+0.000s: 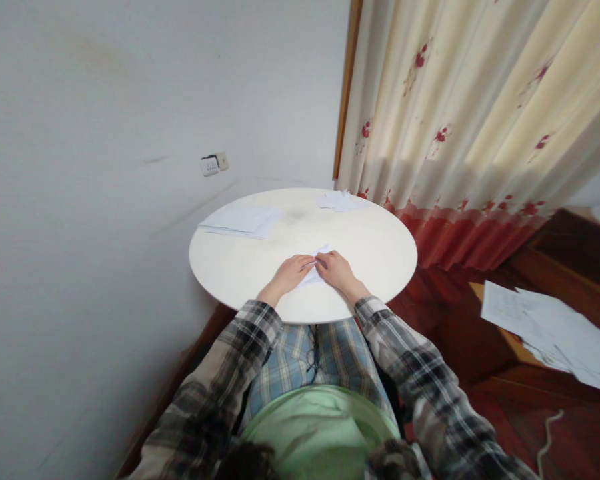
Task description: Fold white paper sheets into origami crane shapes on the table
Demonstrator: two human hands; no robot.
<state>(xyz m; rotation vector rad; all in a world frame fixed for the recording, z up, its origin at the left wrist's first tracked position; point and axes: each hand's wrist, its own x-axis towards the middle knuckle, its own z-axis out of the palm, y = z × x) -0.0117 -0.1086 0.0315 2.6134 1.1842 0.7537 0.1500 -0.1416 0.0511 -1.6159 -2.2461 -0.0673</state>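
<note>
Both hands lie flat and close together on a small folded sheet of white paper [314, 265] near the front edge of the round white table [380, 247]. The left hand [291, 272] presses its fingers down on the paper's left part, and the right hand [334, 268] covers the right part, fingertips meeting the left ones over the middle; neither hand is closed around anything, both are pressing. A pointed corner of the paper pokes out beyond the fingers toward the far side. To crease well here, I judge it best to keep one hand pinning the sheet steady while the other runs a fingertip firmly along the fold, with the edges aligned first so the crease falls straight. Farther back on the left of the table sits a stack of white sheets [243, 221], and at the far rim a few crumpled or folded white pieces [341, 200]. Off to the right, loose papers [555, 330] lie on a wooden ledge beside the flowered curtain [480, 120].
</note>
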